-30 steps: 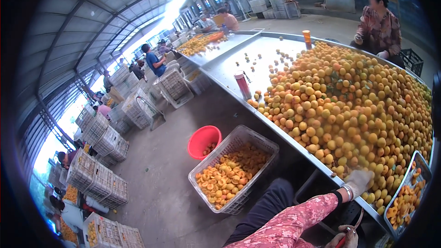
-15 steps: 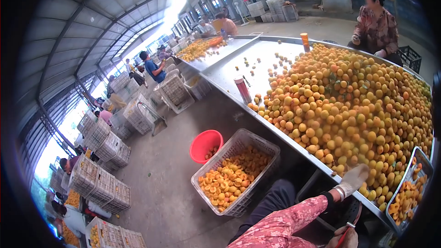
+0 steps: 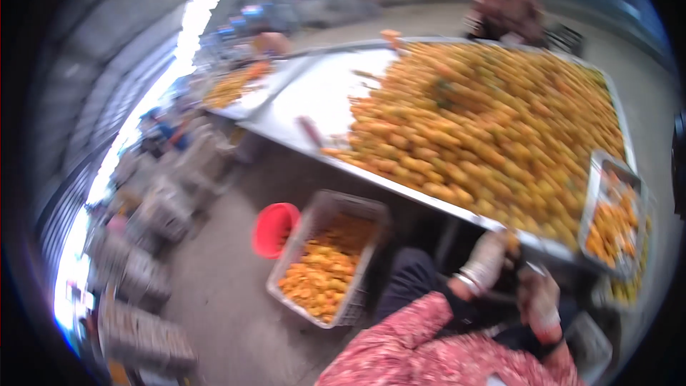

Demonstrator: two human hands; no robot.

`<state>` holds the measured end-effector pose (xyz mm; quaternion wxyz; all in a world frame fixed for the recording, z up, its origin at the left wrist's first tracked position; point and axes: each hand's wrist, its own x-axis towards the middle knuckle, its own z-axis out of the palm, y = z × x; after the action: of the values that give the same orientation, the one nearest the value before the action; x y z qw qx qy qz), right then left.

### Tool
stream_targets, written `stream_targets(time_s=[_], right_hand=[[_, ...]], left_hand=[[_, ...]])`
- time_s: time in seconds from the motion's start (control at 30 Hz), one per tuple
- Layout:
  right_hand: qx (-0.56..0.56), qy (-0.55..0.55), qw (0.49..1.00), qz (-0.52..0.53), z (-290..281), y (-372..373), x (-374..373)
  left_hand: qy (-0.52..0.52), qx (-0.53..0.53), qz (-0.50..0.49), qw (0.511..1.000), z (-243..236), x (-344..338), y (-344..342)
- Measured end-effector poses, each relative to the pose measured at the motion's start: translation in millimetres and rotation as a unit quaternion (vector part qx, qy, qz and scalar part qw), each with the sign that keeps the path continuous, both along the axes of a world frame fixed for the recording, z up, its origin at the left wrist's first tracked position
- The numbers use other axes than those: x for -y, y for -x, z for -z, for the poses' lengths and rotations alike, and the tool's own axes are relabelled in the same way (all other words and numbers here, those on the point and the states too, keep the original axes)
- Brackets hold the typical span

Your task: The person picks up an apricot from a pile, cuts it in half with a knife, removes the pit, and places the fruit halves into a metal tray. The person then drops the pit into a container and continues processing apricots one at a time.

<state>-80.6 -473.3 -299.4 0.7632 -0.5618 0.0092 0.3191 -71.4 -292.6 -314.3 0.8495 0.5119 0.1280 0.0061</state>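
Observation:
My left hand (image 3: 489, 257), in a pale glove, is at the near edge of the metal table, closed around an apricot (image 3: 512, 241) whose orange side shows at the fingertips. Just right of it, my gloved right hand (image 3: 541, 299) is closed on a small hand tool (image 3: 534, 268). Only its pale metal end can be made out, blurred by motion. Beyond both hands a large heap of whole apricots (image 3: 471, 129) covers much of the table. To the right, a tray (image 3: 587, 225) of cut apricots rests at the table's corner.
On the floor to my left stand a crate (image 3: 275, 287) of halved apricots and a red basin (image 3: 266, 231). Stacked crates (image 3: 143, 329) line the far left. Across the table sits a co-worker (image 3: 504, 3). A red cylinder (image 3: 309, 131) stands on the table's bare metal.
The view has swung right and is smeared. My left hand has drawn back from the heap to the table edge with an apricot. My right hand has come up beside it; its red-handled tool showed clearly before.

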Motion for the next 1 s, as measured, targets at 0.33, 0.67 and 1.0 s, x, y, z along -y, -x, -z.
stream_targets(time_s=[0.33, 0.67, 1.0], right_hand=[[0.193, 0.052, 0.979, -0.033, -40.3, 19.2, -43.6], [0.372, 0.169, 0.909, -0.084, -49.2, 40.1, -47.5], [0.446, 0.205, 0.868, -0.078, -49.7, 51.6, -46.3]], left_hand=[[0.026, 0.039, 0.004, 0.999, -20.2, -22.2, 47.5], [0.044, 0.025, -0.009, 0.999, -25.1, -19.3, 79.1], [0.060, 0.066, 0.025, 0.996, -22.3, -16.7, 90.6]])
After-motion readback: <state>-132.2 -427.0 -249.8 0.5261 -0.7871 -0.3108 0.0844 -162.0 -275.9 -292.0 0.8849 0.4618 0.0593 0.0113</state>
